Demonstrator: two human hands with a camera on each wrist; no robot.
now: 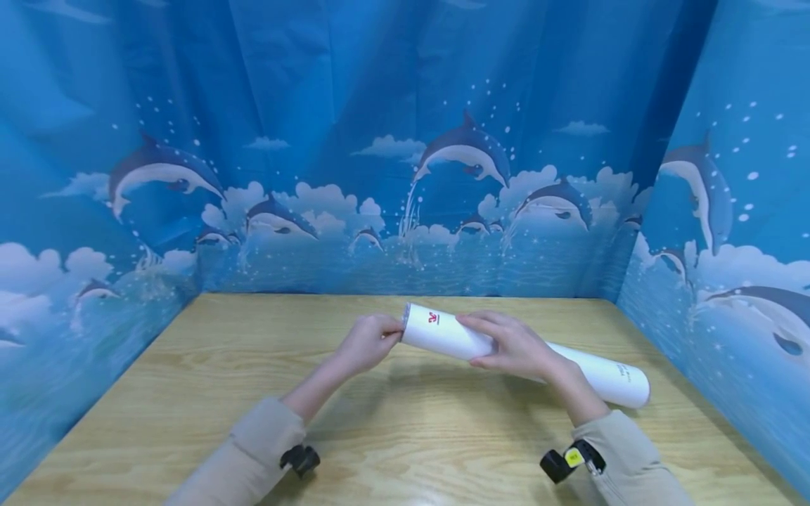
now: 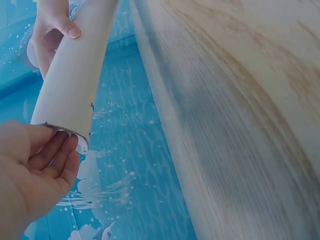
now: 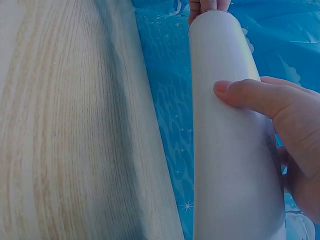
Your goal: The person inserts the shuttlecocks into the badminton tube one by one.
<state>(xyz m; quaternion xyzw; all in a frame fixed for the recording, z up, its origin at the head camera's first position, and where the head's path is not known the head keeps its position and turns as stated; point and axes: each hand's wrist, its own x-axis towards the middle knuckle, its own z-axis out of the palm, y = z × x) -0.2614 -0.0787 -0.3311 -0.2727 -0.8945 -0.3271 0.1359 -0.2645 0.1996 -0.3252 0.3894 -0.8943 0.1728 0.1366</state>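
A long white tube [image 1: 446, 332] with a small red logo near its left end slants across above the table. My right hand [image 1: 512, 346] grips it around the middle, thumb lying on the upper side, as the right wrist view shows with the white tube [image 3: 225, 160]. At the tube's left end, my left hand [image 1: 370, 342] has its fingers curled at the rim. Clear crinkled plastic [image 2: 82, 144] pokes out of that end, and my left fingertips [image 2: 71, 142] pinch it just inside the rim. The inside of the tube is hidden.
The wooden table [image 1: 405, 436] lies beneath both hands. A blue curtain [image 1: 354, 140] printed with dolphins stands behind it and along the sides. Both sleeves carry a black wrist camera [image 1: 300, 460].
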